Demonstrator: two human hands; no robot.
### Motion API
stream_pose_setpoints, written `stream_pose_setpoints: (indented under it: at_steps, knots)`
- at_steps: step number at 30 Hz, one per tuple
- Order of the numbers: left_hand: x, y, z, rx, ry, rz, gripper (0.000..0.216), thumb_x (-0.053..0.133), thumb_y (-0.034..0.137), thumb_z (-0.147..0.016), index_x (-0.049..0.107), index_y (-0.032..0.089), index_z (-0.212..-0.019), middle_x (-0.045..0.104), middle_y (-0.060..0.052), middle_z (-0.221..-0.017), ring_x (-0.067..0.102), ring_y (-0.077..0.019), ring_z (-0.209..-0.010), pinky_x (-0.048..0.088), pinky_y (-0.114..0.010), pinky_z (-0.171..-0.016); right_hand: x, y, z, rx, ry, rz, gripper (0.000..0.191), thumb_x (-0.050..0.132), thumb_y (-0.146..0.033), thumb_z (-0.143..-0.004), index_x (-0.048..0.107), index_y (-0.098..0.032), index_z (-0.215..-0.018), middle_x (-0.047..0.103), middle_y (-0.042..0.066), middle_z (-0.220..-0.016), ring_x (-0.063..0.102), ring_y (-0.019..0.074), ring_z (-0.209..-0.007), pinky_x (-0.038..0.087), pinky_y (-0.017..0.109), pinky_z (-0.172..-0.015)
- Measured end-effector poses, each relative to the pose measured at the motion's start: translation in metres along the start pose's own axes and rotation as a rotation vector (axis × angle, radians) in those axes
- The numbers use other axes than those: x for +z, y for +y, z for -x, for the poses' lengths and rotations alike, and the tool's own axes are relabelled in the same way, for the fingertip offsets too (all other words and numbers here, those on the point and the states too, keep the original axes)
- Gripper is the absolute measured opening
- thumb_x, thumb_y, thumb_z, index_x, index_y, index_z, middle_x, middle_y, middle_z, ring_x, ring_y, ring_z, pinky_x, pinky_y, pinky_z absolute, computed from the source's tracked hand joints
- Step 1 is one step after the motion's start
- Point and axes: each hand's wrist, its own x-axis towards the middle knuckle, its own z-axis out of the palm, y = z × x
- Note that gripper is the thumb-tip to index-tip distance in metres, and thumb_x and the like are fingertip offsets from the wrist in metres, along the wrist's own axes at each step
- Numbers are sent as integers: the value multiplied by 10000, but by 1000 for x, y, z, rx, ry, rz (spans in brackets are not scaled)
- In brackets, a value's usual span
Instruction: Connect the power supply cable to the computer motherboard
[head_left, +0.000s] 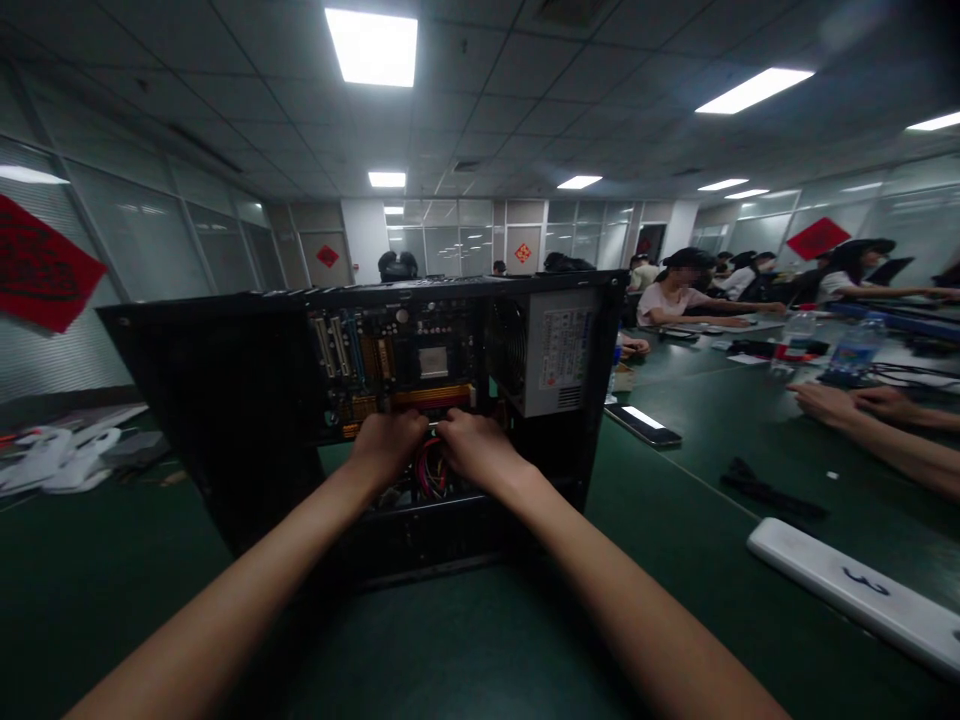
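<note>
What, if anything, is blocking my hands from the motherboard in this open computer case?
Nothing visible: the computer case is open on this side, and your left hand and right hand are near the lower edge of the motherboard. Coloured wires show between the hands, below the board.

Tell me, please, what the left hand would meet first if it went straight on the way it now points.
Probably the red and yellow slots on the motherboard, beyond the left hand; depth is unclear, so it might brush the right hand first.
</note>
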Motion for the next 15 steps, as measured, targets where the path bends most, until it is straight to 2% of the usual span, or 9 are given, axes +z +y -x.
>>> stream_pose_setpoints:
  at_steps: [8, 11, 15]
  knots:
    - [-4, 0, 1, -20, -14, 26, 324, 384, 109, -928, 682, 113, -1053, 711, -165, -1073, 703, -319, -950, 549, -388, -690, 0, -2, 0, -2, -5, 6, 228, 488, -199, -937, 677, -167, -1061, 646, 107, -1085, 687, 247, -894, 503, 319, -702]
    - [-5, 0, 1, -31, -20, 42, 326, 390, 108, -925, 691, 118, -1049, 714, -163, -1084, 701, -320, -966, 548, -384, -705, 0, -3, -1, -9, 6, 39, 222, 490, -157, -926, 672, -156, -1053, 643, 116, -1078, 670, 252, -927, 489, 353, -782]
    - [-5, 0, 2, -57, -12, 73, 308, 415, 159, -939, 699, 141, -1055, 727, -151, -1064, 704, -308, -976, 545, -363, -740, -3, -3, -3, -15, 101, 105, 245, 428, -104, -947, 650, -148, -1040, 626, 122, -1082, 630, 259, -983, 456, 381, -857]
